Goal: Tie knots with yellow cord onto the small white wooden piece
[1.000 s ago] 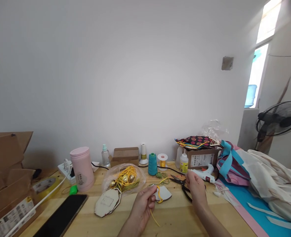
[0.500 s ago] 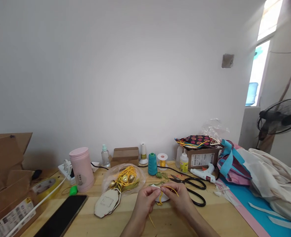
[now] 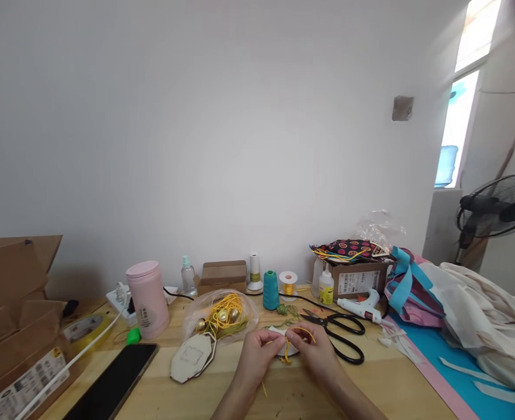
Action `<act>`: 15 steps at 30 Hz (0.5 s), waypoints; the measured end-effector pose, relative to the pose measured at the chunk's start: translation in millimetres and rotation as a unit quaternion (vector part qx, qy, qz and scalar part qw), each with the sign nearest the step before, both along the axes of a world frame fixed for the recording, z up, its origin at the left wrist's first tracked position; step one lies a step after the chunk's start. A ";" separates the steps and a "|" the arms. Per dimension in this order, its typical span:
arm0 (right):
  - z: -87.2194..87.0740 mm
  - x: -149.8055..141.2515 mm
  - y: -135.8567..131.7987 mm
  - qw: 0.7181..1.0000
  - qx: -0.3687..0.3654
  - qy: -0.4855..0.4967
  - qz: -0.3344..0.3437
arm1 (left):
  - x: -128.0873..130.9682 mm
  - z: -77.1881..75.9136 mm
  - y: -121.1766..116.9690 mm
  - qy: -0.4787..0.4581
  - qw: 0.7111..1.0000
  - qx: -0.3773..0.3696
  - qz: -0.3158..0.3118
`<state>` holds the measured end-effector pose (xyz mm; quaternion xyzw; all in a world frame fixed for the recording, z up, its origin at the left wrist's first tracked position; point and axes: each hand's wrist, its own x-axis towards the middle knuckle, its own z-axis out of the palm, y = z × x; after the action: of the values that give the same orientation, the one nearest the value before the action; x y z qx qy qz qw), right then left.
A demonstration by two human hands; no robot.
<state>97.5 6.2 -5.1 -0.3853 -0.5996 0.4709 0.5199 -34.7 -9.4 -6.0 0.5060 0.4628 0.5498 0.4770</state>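
Observation:
My left hand (image 3: 260, 352) and my right hand (image 3: 312, 348) are close together over the front middle of the table, fingertips pinched on a yellow cord (image 3: 287, 353). One end of the cord loops above my right hand, and another end hangs below my left palm. Behind and between the fingers shows a white disc-like piece (image 3: 279, 333), mostly covered by my hands. Black-handled scissors (image 3: 344, 326) lie just right of my right hand, blades partly apart. A little way left of my left hand lie flat octagonal pieces (image 3: 191, 357).
A clear bag (image 3: 191, 315) holds yellow cords and gold bells. Behind stand a teal thread cone (image 3: 270, 290), a yellow cord spool (image 3: 288, 286), a glue bottle (image 3: 326, 287) and a glue gun (image 3: 362, 306). A pink cup (image 3: 149, 300) and a phone (image 3: 112, 382) are left.
Both hands keep their pinch on the yellow cord, with only small finger shifts. The view has moved slightly, so things on the left appear a little further right.

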 end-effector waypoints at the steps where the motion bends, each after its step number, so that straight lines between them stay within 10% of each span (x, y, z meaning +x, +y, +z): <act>1: -0.1 -0.4 -0.1 1.000 0.000 -0.002 -0.011 | -0.5 -0.6 0.2 0.016 1.000 0.011 -0.001; 15: 5.3 -0.7 -5.3 0.999 0.017 -0.014 -0.029 | 0.5 0.2 0.2 0.054 0.997 0.060 0.019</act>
<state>96.7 0.9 0.2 -0.4004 -0.6031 0.4397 0.5316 -34.2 -9.2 -5.8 0.5535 0.4639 0.5576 0.4093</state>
